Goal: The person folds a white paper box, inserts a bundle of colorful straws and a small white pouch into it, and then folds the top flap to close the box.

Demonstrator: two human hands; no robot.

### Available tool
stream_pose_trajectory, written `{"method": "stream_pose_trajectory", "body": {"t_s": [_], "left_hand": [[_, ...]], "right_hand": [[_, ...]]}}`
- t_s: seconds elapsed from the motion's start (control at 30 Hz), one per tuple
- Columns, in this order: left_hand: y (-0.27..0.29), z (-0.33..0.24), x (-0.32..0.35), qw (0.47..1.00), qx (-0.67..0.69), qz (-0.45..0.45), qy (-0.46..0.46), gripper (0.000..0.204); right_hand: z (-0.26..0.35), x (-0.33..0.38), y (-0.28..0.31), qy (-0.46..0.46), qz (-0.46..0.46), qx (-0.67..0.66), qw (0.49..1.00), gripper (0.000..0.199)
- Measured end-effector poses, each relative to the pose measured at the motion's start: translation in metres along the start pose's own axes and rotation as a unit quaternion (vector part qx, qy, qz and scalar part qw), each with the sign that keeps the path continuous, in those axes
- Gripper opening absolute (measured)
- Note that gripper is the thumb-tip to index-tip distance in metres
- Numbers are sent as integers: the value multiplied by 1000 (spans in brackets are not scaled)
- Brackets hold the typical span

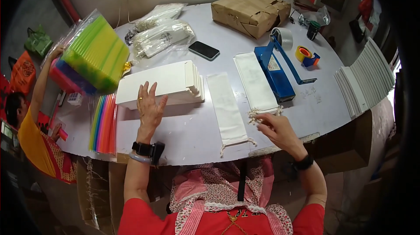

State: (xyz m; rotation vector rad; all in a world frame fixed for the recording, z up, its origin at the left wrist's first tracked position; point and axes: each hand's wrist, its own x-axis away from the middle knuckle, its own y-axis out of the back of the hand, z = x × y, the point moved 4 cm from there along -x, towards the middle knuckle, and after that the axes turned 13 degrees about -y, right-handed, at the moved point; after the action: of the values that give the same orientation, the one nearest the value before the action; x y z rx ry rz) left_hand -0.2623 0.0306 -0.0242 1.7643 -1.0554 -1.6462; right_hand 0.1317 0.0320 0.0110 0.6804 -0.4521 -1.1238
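My left hand is open, its fingers spread against the near side of a stack of flat white boxes. My right hand has bent fingers with a gap between thumb and forefinger; nothing shows in it. It is at the drawstring ends of a pile of white cloth drawstring pouches. Whether the fingertips touch the strings is unclear. Between my hands a single white drawstring pouch lies flat, strings toward me.
A blue tape dispenser, a phone, bagged white goods and a brown paper parcel stand farther back. White panels line the right edge. At left, a co-worker reaches to colourful bagged sheets; coloured strips lie nearer.
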Motion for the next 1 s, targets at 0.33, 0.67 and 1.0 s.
{"method": "stream_pose_trajectory", "body": {"t_s": [0.33,0.67,1.0], "left_hand": [[-46,56,14,993,-14,112,44,69],[-48,60,21,999,-13,43,17,76],[31,62,-2,983,130,-119,-46,72]], "right_hand": [[105,-215,-143,19,5,37,999,53],[113,-258,-171,-97,-86,-107,986,46],[132,-186,-154,-5,36,-526,850,33]]}}
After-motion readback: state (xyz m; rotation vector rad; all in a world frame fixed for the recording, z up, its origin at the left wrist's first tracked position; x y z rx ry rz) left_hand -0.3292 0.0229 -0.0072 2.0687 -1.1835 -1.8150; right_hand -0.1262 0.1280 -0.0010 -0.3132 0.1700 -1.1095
